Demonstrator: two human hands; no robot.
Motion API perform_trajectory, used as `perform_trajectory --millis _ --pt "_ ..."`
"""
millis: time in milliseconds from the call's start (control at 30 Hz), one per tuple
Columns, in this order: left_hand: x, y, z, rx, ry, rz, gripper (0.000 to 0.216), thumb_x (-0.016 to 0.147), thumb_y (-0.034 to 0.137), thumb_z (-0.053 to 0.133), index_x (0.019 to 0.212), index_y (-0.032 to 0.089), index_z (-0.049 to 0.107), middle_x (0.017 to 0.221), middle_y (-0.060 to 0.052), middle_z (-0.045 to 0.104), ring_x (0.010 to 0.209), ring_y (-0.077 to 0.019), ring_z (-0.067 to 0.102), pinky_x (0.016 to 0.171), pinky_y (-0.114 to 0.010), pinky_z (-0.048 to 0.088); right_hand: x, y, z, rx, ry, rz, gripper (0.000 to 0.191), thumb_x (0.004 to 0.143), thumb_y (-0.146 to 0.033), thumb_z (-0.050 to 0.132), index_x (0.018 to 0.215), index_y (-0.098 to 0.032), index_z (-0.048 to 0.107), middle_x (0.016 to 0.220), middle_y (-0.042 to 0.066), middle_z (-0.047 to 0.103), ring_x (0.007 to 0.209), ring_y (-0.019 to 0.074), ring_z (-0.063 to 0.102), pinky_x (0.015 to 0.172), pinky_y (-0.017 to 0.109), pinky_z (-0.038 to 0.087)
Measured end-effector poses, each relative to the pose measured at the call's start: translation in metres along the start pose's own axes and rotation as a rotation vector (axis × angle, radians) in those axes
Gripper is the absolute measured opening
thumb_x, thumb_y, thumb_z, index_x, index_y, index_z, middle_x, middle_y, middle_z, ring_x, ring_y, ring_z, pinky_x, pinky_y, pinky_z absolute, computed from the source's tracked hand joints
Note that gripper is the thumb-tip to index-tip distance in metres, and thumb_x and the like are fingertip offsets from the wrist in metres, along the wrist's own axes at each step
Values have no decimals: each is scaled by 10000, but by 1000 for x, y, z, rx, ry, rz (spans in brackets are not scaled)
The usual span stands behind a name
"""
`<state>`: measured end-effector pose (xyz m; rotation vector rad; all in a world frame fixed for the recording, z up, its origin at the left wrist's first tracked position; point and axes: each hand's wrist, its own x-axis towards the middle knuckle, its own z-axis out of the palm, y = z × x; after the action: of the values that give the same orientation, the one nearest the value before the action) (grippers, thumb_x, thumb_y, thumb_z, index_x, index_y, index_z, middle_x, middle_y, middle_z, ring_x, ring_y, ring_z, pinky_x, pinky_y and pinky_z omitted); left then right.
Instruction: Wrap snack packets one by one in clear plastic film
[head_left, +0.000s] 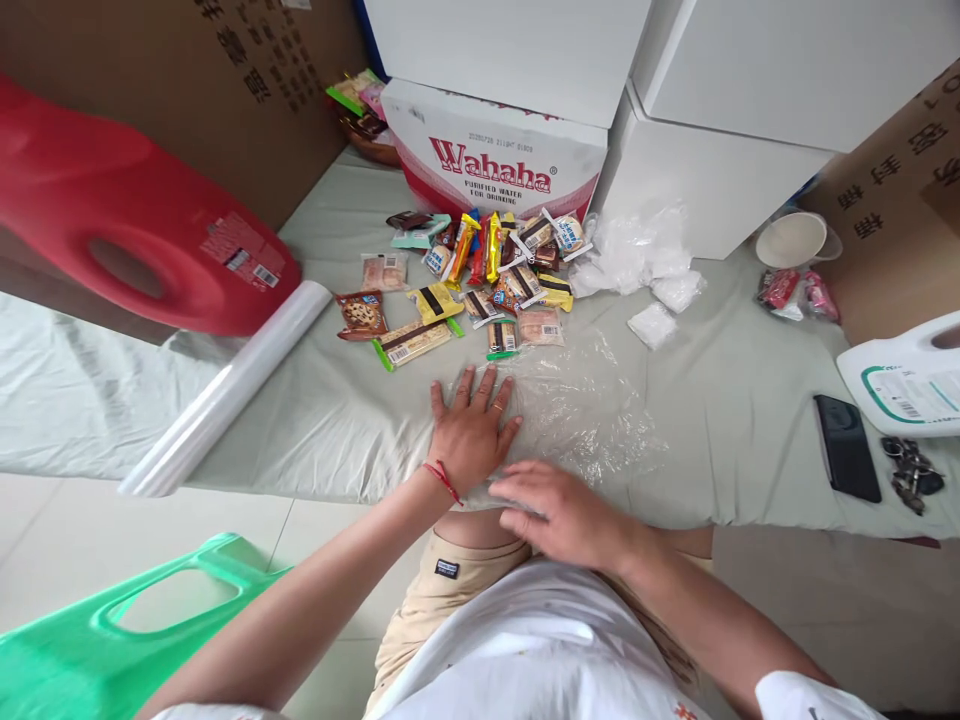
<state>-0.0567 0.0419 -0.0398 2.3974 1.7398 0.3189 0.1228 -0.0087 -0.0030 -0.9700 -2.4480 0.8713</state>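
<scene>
At far left on the cloth-covered worktop (727,430) one red jug (112,210) leans in, and beside it lies one clear roll (225,390), its long axis slanting from the near left edge toward the far right. The left hand (470,435) comes in from the lower left, palm down and flat, its fingers spread wide and pointing away toward a pile of snack packets (517,260) that overlap too much to count surely; two pale pink packets (540,327) show among them. The right hand (559,510) comes in from the lower right at the near edge, its loosely bent fingers a little apart, pointing left toward the left wrist; whether they touch anything I cannot tell. One thin, crinkled clear plastic sheet (592,410) lies by the left hand, reaching rightward, its longer spread running roughly along the near edge. Farther right come two small white squares (652,325) beside a white heap (637,250), then one black phone (847,447), long axis pointing away, and one key bunch (911,472).
</scene>
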Motion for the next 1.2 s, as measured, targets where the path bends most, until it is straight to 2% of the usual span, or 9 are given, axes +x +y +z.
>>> perform_trajectory --millis 67,167,300,400,633,767,833,1000,1200 --pt "0 -9 3 35 -50 25 709 1011 593 390 1602 201 406 1694 -170 301 1575 -463 205 1165 -824 78 24 23 -36 -88 140 129 292 1021 -251 521 1237 -259 716 1156 76 739 1091 237 644 987 403 542" --pt "-1 -12 3 63 -85 76 818 980 688 384 1627 190 345 1714 -177 240 1587 -458 158 1171 -819 43 76 72 -86 -353 213 257 373 966 -202 555 1318 -222 679 1247 116 692 1246 321 539 1043 474 481" --pt "0 -11 2 63 -116 97 851 962 727 393 1630 203 335 1718 -173 229 1593 -433 158 1182 -807 7 143 121 -110 -554 -124 377 691 791 -364 807 1409 -138 596 1418 202 594 1325 419 464 1065 501 439" --pt "1 -11 1 48 -120 92 859 952 745 397 1625 214 348 1719 -162 234 1596 -430 151 1182 -811 8 168 133 -106 -626 -223 370 652 733 -443 849 1284 -146 667 1369 222 618 1309 456 459 1029 520 443" --pt "0 -13 2 36 -114 92 868 952 764 358 1628 220 342 1724 -144 221 1596 -427 148 1178 -824 17 158 145 -137 -216 -70 503 483 687 -491 855 1006 -161 705 948 75 689 918 256 607 858 359 468" --pt "1 -12 2 60 -129 80 885 945 782 333 1636 230 322 1731 -123 204 1595 -437 143 1170 -836 47 123 134 -173 -29 294 435 535 730 -523 806 1119 -176 684 1066 67 679 968 243 598 880 374 474" --pt "2 -11 2 72 -139 69 892 936 793 334 1641 247 311 1734 -109 200 1595 -443 138 1175 -831 63 101 115 -181 -106 350 312 574 737 -541 804 1183 -203 675 1149 79 664 1090 284 579 978 442 456" --pt "2 -12 3 79 -136 53 908 919 807 360 1643 263 305 1735 -95 191 1603 -430 118 1198 -806 52 53 68 -145 -227 -39 11 612 770 -448 814 1312 -225 641 1271 134 616 1352 379 446 1123 552 385" --pt "-1 -13 2 35 -72 64 657 1047 555 300 1627 251 341 1718 -89 244 1606 -362 176 1208 -799 38 28 67 -70 -328 -255 20 594 804 -308 803 1356 -181 624 1273 152 613 1439 372 383 1203 586 298"
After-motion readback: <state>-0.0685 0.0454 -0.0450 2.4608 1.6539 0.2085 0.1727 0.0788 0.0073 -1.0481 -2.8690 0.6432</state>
